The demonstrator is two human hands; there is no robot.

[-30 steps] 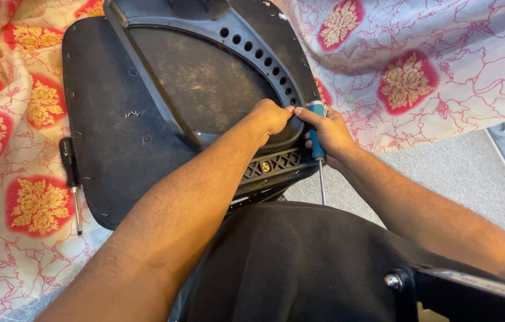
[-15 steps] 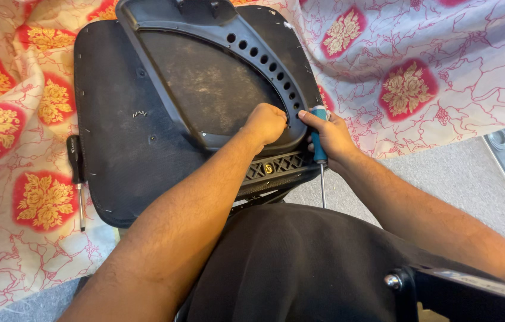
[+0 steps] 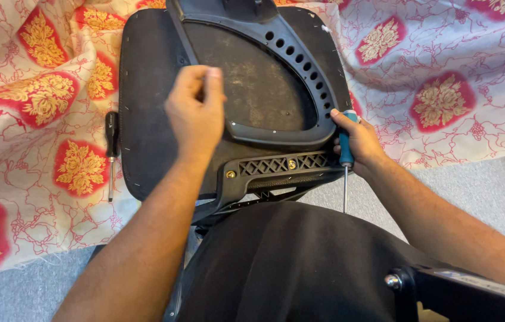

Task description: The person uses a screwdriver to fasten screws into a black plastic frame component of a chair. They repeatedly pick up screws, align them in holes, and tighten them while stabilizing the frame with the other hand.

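Lifted off the frame's lower edge, the left hand (image 3: 196, 113) now hovers loosely curled, holding nothing, over the upturned black chair seat (image 3: 145, 119); the right hand (image 3: 356, 138) grips a blue-handled screwdriver (image 3: 344, 156) beside the seat's edge.

Black matt plastic chair-seat frame (image 3: 276, 134), dusty; teal-handled screwdriver (image 3: 344, 156), bare metal shaft; red-and-cream floral cloth (image 3: 443, 77), crumpled.

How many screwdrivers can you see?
2. A teal-handled screwdriver is gripped in the right hand, shaft pointing down. A black-handled screwdriver lies on the flowered cloth, left of the chair seat. More could be hidden.
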